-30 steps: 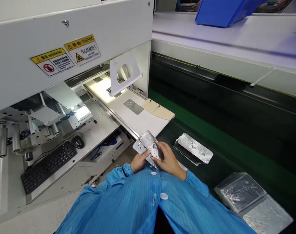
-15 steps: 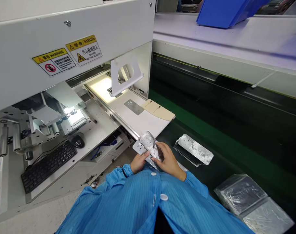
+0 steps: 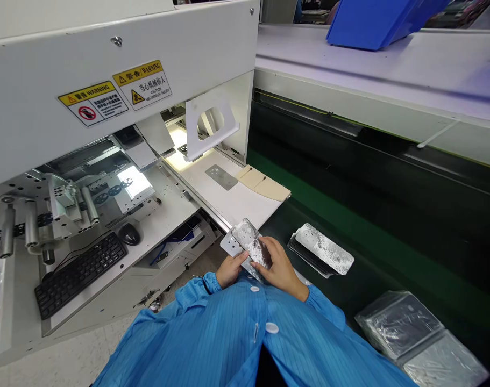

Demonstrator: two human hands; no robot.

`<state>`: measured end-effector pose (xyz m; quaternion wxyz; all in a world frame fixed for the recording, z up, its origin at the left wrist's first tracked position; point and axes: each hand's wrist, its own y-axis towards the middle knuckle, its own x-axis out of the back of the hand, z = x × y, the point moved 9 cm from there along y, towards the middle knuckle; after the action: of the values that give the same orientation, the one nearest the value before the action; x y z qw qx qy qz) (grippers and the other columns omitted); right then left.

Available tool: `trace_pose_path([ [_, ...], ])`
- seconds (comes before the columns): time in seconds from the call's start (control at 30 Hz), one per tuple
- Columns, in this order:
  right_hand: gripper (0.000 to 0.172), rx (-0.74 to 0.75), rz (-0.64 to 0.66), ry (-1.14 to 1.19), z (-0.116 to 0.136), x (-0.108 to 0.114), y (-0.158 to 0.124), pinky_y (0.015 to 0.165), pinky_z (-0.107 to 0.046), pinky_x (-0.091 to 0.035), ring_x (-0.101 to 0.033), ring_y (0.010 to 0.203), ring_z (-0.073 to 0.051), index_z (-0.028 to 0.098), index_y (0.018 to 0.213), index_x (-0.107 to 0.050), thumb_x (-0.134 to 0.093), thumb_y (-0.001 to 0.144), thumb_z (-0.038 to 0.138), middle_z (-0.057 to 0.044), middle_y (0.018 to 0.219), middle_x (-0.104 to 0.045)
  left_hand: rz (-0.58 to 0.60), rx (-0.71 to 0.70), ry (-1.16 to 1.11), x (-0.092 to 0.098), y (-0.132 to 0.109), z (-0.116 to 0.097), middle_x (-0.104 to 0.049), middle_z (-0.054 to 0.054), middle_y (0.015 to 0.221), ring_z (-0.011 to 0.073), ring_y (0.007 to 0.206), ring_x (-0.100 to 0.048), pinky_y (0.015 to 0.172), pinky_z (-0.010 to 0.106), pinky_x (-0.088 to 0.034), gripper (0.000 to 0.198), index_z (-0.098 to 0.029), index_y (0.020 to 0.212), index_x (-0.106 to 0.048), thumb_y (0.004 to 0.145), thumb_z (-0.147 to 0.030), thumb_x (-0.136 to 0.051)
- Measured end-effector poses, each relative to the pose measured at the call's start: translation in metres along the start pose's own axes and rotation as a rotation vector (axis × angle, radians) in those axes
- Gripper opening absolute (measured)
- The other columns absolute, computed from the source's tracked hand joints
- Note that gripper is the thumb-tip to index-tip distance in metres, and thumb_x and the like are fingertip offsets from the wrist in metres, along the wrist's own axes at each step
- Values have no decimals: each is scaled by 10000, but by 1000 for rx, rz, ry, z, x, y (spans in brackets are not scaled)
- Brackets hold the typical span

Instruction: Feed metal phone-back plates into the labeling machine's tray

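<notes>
Close to my body, my right hand [image 3: 284,271] grips a shiny, film-covered phone back cover [image 3: 248,235] with camera holes at its upper end. Partly beneath it lies a second, paler phone back cover [image 3: 230,244], pinched at the lower edge by my left hand [image 3: 229,270]. The two covers overlap at an angle, and my fingers hide their lower parts. On the white machine bed [image 3: 236,201] ahead rests a flat grey cover [image 3: 221,177] with holes. To the right of my hands stands a stack of film-covered phone back covers [image 3: 325,248].
Plastic-wrapped packs [image 3: 410,322] lie at lower right on the dark green belt [image 3: 374,215]. Left are a keyboard [image 3: 83,274], a mouse [image 3: 129,234] and machine rollers [image 3: 30,226]. A white bracket [image 3: 194,129] overhangs the bed. A blue bin [image 3: 366,24] stands on the back shelf.
Inside the machine, a white plate assembly has shifted right, towards the lit part of the bed, uncovering more of the black ring strip. My hands and the covers stay almost still.
</notes>
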<state>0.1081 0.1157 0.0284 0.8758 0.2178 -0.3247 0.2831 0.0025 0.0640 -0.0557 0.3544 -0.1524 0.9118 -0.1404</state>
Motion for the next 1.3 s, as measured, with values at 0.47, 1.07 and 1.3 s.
trace_pose_path([
  [0.47,624,2,2,-11,0,0,0,986,-477,-405,-453,1186,-293,215,1335,-379,-587,792,440,-129,1262,-471,-17,11,-37,-2,-1,0,-701,64,1057,294,1078,-575,999,423,-376,372,-174,958,-707,636,-352,-764],
  [1.07,594,1,22,21,0,-1,2,1010,-469,-387,-438,1197,-280,197,1305,-394,-595,798,430,-134,1270,-466,-38,-18,-14,2,0,-3,-685,86,1092,307,1142,-531,1014,417,-350,389,-166,970,-695,637,-358,-756],
  [1.3,573,10,-34,9,-11,9,10,994,-462,-395,-450,1180,-276,198,1285,-425,-582,801,460,-134,1259,-474,-110,18,-53,5,-3,-6,-696,112,1043,330,1111,-552,1025,486,-319,461,-145,952,-683,574,-387,-792],
])
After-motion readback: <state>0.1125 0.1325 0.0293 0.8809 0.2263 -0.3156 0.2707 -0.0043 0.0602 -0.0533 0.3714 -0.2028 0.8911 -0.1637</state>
